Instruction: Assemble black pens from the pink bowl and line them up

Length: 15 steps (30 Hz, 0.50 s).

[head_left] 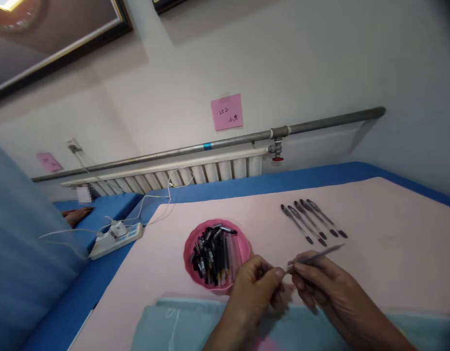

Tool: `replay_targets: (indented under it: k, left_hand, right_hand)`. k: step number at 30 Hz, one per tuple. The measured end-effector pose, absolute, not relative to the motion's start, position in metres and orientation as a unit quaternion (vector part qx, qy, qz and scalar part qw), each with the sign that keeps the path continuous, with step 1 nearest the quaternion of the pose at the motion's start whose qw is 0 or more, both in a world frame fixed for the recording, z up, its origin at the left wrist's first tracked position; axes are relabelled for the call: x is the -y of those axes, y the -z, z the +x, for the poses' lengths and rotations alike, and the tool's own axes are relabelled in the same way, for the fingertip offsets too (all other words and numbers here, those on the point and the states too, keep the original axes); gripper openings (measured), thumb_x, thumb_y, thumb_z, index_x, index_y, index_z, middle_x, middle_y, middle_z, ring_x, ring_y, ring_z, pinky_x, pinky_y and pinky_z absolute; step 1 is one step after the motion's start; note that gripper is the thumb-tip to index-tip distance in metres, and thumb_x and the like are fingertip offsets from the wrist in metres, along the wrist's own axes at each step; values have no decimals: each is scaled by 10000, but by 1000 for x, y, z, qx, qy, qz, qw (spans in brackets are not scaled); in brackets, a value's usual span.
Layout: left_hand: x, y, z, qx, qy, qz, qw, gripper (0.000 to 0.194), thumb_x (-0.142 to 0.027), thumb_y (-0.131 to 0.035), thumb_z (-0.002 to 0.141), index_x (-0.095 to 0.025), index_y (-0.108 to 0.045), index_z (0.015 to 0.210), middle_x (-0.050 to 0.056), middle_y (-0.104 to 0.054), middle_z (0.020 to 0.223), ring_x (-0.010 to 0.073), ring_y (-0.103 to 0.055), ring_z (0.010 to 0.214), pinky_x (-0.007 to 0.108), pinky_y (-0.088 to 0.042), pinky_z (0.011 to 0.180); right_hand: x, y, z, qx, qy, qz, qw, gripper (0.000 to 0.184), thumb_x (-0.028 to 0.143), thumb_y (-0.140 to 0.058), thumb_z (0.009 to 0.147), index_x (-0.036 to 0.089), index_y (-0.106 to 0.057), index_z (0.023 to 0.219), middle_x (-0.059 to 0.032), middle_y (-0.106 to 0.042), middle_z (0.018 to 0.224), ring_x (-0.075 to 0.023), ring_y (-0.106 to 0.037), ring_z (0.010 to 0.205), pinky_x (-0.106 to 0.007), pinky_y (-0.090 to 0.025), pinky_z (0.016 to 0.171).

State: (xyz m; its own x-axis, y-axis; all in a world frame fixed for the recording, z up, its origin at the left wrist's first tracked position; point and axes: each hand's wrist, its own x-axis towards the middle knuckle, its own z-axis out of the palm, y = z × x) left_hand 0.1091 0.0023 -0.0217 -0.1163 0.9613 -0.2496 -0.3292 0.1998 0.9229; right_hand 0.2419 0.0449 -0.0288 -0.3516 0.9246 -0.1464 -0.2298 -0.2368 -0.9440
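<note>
My right hand [320, 278] is closed around a slim pen [325, 253], whose pointed end tilts up to the right. At the pen's lower left end, my left hand [256, 282] pinches a thin, small piece that the fingertips mostly hide. Just left of my left hand stands a pink round basket [188, 263] full of black pen caps [206, 248] and clear pen barrels [232, 253], some parts with yellow ends. Beyond my right hand, several capped pens [312, 219] lie side by side at a slant.
Pink paper [155, 273] covers the blue table [239, 190]. A light blue cloth [152, 326] lies at the near edge. To the left sits a power strip [117, 239] with white cables, near another person's hand [77, 215]. A radiator [217, 170] and pipe run along the wall.
</note>
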Motion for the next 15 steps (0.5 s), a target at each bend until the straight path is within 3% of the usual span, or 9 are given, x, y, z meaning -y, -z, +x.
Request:
replay_targets:
  k: [6, 11, 15]
  left_hand:
    - [-2, 22, 112, -482, -510, 325, 634, 500, -644, -585, 593, -152, -501, 619, -33, -495, 431, 62, -397, 300, 200, -289, 328]
    - [1, 17, 108, -513, -494, 377, 592, 420, -581, -572, 651, -183, -459, 581, -54, -437, 437, 55, -353, 346, 205, -255, 372]
    - [4, 19, 108, -580, -473, 449, 488, 301, -447, -512, 753, -186, -487, 605, -36, -461, 509, 75, -385, 437, 209, -267, 426]
  right_hand:
    - [-44, 25, 240, 480, -672, -378, 418, 263, 439, -708, 669, 197, -606, 658, 34, -548, 480, -108, -454, 420, -241, -364, 424]
    - [-45, 28, 241, 446, -693, -384, 416, 244, 399, -734, 649, 186, -629, 704, 18, -570, 504, -100, -447, 416, -227, -349, 397]
    - [-46, 29, 241, 418, -712, -386, 411, 261, 380, -763, 607, 176, -622, 692, 8, -575, 511, -104, -449, 414, -224, -346, 372]
